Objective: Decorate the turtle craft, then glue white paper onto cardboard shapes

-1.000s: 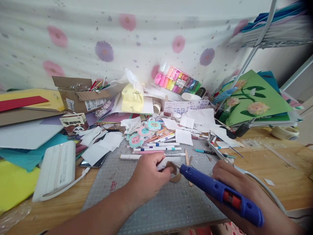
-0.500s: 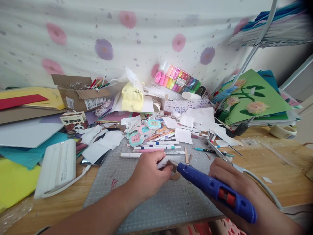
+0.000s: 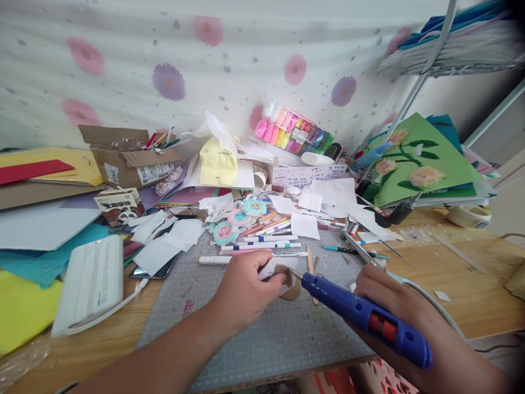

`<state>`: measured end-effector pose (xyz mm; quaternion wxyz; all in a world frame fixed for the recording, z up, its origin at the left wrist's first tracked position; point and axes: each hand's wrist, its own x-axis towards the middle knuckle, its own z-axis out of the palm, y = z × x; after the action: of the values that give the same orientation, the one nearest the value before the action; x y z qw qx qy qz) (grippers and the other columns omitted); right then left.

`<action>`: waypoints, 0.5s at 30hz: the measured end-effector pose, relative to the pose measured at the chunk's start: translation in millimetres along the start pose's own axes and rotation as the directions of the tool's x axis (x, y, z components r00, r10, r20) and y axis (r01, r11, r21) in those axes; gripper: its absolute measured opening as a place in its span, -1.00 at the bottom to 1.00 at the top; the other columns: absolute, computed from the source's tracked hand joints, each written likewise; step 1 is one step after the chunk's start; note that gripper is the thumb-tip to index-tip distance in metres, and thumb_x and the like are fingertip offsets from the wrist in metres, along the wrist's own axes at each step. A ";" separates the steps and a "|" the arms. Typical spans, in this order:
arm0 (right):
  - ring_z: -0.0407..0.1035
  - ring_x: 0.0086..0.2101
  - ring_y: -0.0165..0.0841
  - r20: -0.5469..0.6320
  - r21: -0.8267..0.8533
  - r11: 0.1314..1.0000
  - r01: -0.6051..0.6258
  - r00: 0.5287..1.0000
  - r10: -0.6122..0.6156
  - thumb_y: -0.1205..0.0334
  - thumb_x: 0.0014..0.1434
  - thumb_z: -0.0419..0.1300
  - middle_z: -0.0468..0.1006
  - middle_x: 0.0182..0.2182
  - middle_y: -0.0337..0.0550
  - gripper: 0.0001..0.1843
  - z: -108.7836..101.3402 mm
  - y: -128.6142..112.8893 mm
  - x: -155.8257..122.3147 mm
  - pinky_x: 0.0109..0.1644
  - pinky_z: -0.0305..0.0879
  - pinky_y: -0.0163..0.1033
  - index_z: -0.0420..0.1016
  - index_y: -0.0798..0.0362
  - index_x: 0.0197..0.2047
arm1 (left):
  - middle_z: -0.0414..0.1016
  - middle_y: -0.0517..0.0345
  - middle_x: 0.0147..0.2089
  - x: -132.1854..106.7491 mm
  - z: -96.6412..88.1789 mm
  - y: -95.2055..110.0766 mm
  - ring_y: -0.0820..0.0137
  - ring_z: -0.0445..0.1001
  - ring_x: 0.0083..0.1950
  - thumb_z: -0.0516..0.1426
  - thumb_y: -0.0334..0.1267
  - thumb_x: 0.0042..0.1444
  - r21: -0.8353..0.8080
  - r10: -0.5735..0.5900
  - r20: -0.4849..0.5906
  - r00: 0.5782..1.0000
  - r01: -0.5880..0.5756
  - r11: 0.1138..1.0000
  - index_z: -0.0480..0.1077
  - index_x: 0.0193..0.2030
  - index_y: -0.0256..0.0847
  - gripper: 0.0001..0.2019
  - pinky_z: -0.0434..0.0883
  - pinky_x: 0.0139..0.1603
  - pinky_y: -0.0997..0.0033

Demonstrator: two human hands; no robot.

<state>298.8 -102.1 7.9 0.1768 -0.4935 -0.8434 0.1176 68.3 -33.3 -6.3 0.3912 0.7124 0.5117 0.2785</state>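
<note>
My left hand (image 3: 245,290) pinches a small piece of brown cardboard with white paper (image 3: 269,267) on it, between thumb and fingers. Its far side is partly hidden by the hand. Gripped in my right hand (image 3: 406,298) is a blue hot glue gun (image 3: 340,300) with red inside its body. The metal nozzle points left and reaches the cardboard piece; whether it touches cannot be told. Both hands are over the grey cutting mat (image 3: 197,345). A wooden craft stick (image 3: 310,262) lies just beyond the glue gun's tip.
Several markers (image 3: 270,245) and crocheted-looking oval pieces (image 3: 223,232) lie beyond the hands. Scissors (image 3: 361,253) rest near my right hand. Paper scraps (image 3: 305,225) cover the back. At left are a white corded device (image 3: 90,284) and a cardboard box (image 3: 118,164).
The view has shifted slightly. The glue gun's nozzle has drawn back a little to the right, and more of the cardboard piece and the craft stick shows.
</note>
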 end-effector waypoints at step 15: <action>0.39 -0.29 -0.27 -0.096 0.032 0.997 -0.063 0.993 0.066 0.26 0.10 0.15 0.44 -0.27 -0.13 -0.76 -26.0 48.7 -26.0 -0.26 0.36 -0.20 0.34 -0.05 -0.12 | 0.34 0.27 -0.52 4.3 -7.3 -2.6 0.44 0.24 -0.46 0.11 -0.24 -0.03 -0.222 -0.068 0.035 0.997 0.074 0.972 0.38 -0.47 -0.23 -0.89 0.17 -0.46 0.50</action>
<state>359.8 -100.6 8.7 0.2208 -0.5231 -0.8157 0.1112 62.5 -26.8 -4.6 0.4854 0.6491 0.4969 0.3102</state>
